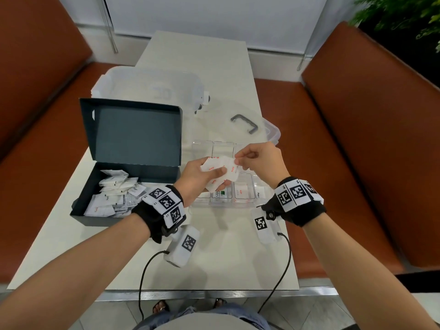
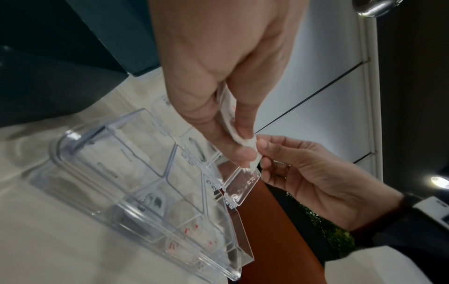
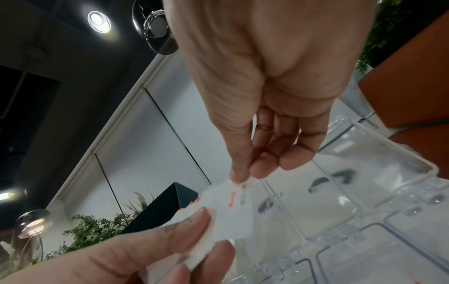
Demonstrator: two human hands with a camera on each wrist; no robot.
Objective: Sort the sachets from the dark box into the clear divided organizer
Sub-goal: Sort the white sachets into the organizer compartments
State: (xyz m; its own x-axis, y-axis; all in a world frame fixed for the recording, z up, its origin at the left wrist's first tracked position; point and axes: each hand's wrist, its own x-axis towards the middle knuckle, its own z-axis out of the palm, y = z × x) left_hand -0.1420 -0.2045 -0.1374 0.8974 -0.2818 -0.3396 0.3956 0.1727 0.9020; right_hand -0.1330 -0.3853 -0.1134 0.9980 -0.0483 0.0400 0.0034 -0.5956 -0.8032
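Note:
A dark box [image 1: 95, 186] stands open at the left with its lid up and several white sachets [image 1: 112, 194] inside. To its right lies the clear divided organizer [image 1: 245, 194], with a few sachets in its near compartments. Above the organizer my left hand [image 1: 202, 177] grips a small fan of white sachets with red print [image 1: 219, 170]. My right hand [image 1: 257, 160] pinches the corner of one of those sachets [image 3: 233, 209] between thumb and forefinger. Both hands hover over the organizer [image 2: 136, 184] without touching it.
A large clear tub [image 1: 147, 89] stands behind the dark box, and its lid with a grey handle [image 1: 245, 123] lies behind the organizer. Orange bench seats [image 1: 357, 129] flank the pale table [image 1: 214, 258]. Cables hang from both wrists to the near edge.

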